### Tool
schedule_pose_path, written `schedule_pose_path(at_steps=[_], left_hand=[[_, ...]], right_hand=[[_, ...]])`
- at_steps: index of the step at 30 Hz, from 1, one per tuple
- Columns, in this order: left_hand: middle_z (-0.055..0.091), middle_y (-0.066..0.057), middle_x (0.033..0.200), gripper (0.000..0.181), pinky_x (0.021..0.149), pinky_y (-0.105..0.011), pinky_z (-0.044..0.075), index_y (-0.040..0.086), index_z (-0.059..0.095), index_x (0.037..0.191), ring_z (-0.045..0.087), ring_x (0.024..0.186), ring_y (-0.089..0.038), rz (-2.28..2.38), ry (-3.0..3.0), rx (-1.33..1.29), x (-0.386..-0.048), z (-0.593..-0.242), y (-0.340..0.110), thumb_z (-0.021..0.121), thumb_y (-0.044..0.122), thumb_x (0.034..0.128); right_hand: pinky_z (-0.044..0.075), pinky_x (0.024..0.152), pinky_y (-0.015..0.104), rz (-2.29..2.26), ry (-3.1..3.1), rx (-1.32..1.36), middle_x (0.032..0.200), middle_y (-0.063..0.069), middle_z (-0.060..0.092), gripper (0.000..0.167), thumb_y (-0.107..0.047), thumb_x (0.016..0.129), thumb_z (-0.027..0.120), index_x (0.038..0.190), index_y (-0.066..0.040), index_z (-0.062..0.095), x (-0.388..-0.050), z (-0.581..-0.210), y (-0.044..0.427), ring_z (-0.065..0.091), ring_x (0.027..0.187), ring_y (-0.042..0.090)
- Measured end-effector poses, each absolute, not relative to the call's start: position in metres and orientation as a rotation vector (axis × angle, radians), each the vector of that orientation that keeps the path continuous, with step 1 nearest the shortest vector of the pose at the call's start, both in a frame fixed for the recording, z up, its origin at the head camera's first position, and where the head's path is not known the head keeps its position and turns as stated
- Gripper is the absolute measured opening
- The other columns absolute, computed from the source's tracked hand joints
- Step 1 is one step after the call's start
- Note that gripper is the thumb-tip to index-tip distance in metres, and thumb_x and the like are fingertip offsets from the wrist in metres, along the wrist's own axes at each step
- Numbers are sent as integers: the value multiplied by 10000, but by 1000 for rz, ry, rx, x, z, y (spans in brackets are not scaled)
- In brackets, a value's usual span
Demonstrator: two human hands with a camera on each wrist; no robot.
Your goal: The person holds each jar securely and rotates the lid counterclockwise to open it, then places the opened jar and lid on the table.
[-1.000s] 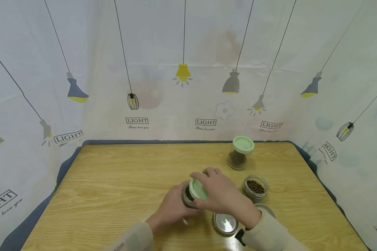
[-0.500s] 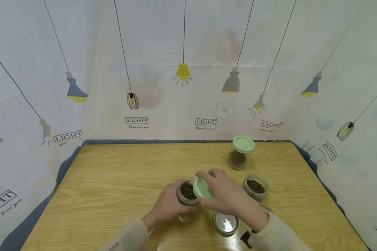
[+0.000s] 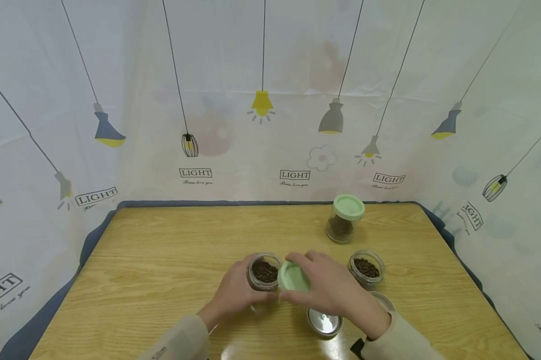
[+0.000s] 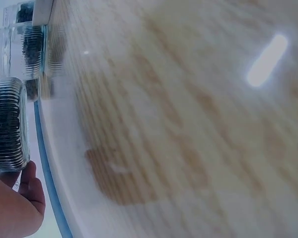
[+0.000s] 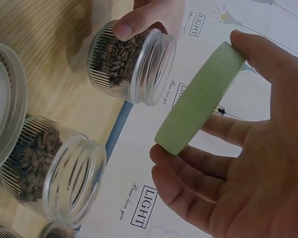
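Observation:
My left hand (image 3: 235, 289) grips a ribbed glass jar (image 3: 263, 273) around its side, a little above the table. Dark brown pieces that look like coffee beans fill its lower part, and its mouth is uncovered. In the right wrist view the left thumb presses on the ribbed glass. Between thumb and fingertips, my right hand (image 3: 328, 281) holds a pale green lid (image 3: 294, 278) by its rim, tilted. The lid is just right of the jar's mouth, apart from it. At the left wrist view's edge the ribbed jar (image 4: 9, 126) shows only partly, fingers beneath it.
An open jar of similar pieces (image 3: 366, 268) stands right of my right hand. Farther back is a jar (image 3: 341, 227) with a green lid on. A round shiny lid-like piece (image 3: 323, 321) lies near the front; another round rim (image 3: 384, 301) is partly hidden by my right arm.
The green lid has come away from the jar's mouth, held in my right hand. My left hand has shifted left with the jar, uncovering more of its contents.

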State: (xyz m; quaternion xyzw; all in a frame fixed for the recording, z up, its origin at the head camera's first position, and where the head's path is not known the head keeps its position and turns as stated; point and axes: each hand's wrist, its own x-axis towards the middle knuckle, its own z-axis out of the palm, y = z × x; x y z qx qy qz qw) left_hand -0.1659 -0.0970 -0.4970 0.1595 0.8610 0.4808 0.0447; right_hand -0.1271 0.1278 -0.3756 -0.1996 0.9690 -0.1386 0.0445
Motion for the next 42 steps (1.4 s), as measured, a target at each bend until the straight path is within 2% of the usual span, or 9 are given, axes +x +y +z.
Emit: schedule_pose_path(at_steps=[8,14,22,30,34,42], left_hand=[[625,45,1199,941,1004,-498,449,205,473,1399,563,1110,-177,1442,2668,423,-165,-498,-101,889,470,598],[621,28,1205,929,1017,-507,441,196,472,1397,562,1127,-196,1443,2670,399,-166,-499,-102,901,415,602],[623,28,1205,947,1005,-498,453,201,465,1407,566,1112,-195,1402,2694,371,-167,-500,-103,895,436,596],[617,17,1221,930,1009,-507,452,182,466,1405,561,1129,-205,1397,2691,374,-166,-497,-104,891,420,612],[624,10,1204,907,998,-503,457,174,478,1393,570,1116,-202,1405,2702,373,-167,-497,-105,895,385,615],[624,14,1206,900,1005,-487,455,191,478,1392,574,1121,-193,1434,2679,370,-168,-497,-106,902,368,618]], right_hand=[[517,804,465,-484,2916,-668,1160,58,654,741,-755,780,578,1310,-238,552,-123,-385,131,620,1021,227],[527,740,402,-505,2804,-731,1191,-22,632,788,-821,759,521,1310,-258,507,-121,-393,136,634,975,171],[485,685,283,-550,2746,-844,1246,-12,596,785,-690,792,618,1398,-220,446,-120,-401,138,588,986,122],[485,673,273,-507,2742,-892,1258,-13,573,738,-622,800,649,1410,-260,445,-118,-404,137,578,985,125],[487,682,261,-541,2718,-894,1240,-26,567,732,-595,791,676,1385,-239,439,-117,-405,137,575,953,114],[542,864,323,-618,2628,-895,1371,3,476,832,-568,803,709,1440,-161,362,-117,-410,139,594,1072,126]])
